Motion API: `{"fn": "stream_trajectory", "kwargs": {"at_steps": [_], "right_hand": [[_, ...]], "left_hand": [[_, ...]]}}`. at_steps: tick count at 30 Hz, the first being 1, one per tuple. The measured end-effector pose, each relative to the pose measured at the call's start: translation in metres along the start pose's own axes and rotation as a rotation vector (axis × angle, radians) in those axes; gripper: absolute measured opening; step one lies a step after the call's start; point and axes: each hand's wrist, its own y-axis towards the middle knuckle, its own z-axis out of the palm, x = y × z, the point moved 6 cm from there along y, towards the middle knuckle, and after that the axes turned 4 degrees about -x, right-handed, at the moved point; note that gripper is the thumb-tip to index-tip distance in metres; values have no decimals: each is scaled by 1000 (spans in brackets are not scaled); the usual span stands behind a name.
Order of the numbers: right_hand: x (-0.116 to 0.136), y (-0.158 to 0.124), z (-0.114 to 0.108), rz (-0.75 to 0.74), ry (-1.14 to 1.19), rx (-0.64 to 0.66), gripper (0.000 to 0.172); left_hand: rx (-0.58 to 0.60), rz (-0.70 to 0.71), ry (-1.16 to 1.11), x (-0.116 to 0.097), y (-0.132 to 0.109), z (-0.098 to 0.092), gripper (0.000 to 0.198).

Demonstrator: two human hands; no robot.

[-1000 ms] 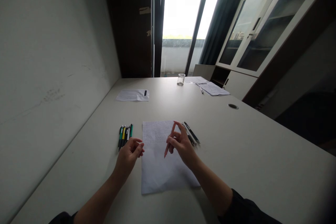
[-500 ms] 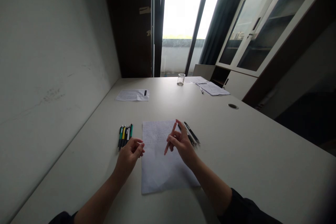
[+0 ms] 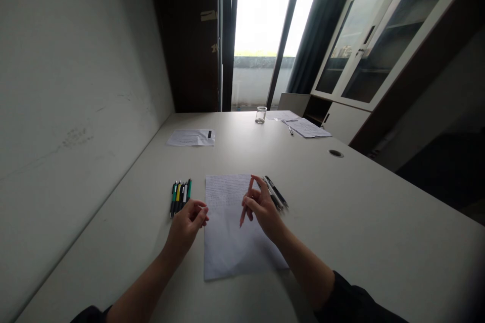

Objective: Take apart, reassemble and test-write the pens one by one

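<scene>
A slim pinkish pen [image 3: 242, 216] is held in my right hand [image 3: 261, 207], closed around its middle with the index finger reaching along to the upper end. Its lower end points down over a white sheet of paper [image 3: 235, 252] with lines of handwriting across the top half. My left hand [image 3: 191, 217] rests at the sheet's left edge, fingers curled in toward the thumb, and I see nothing in it. Just beyond it lies a row of several pens [image 3: 179, 194] in green, yellow, white and black. Several dark pens [image 3: 277, 192] lie to the right, partly hidden by my right hand.
Farther back on the white table [image 3: 235, 156] are a paper with a black strip [image 3: 189, 137], a clear glass [image 3: 260, 115], and stacked papers [image 3: 308, 127] with a pen [image 3: 290, 130]. A round cable hole [image 3: 335, 153] is at the right. The wall [image 3: 94, 126] borders the left side.
The pinkish pen has tilted in my right hand, its lower end shifting slightly right and toward me and its upper end slightly left. My left hand stays in place.
</scene>
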Motion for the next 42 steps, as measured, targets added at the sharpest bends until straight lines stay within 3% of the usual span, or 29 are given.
{"fn": "stream_trajectory", "kwargs": {"at_steps": [8, 15, 20, 23, 25, 27, 31, 34, 42], "right_hand": [[3, 0, -2, -27, 15, -40, 70], [6, 0, -2, -49, 28, -36, 60], [2, 0, -3, -48, 51, -45, 72], [-2, 1, -6, -45, 77, -74, 58], [-6, 2, -6, -22, 72, -55, 32], [-10, 2, -3, 11, 63, -15, 22], [-10, 1, 1, 60, 105, -2, 23], [-9, 2, 6, 110, 133, 16, 15], [-16, 16, 27, 225, -96, 164, 33]], "left_hand": [[-11, 1, -7, 0, 0, 0, 25], [-10, 5, 7, 1, 0, 0, 25], [-8, 16, 35, -2, 0, -1, 23], [-21, 36, 88, -3, 1, -2, 21], [-19, 71, 143, -4, 2, -2, 17], [8, 126, 215, -5, 1, 0, 14], [106, 307, 437, -14, -3, 9, 14], [181, 458, 589, -20, -9, 17, 19], [282, 545, 772, -17, -13, 23, 24]]}}
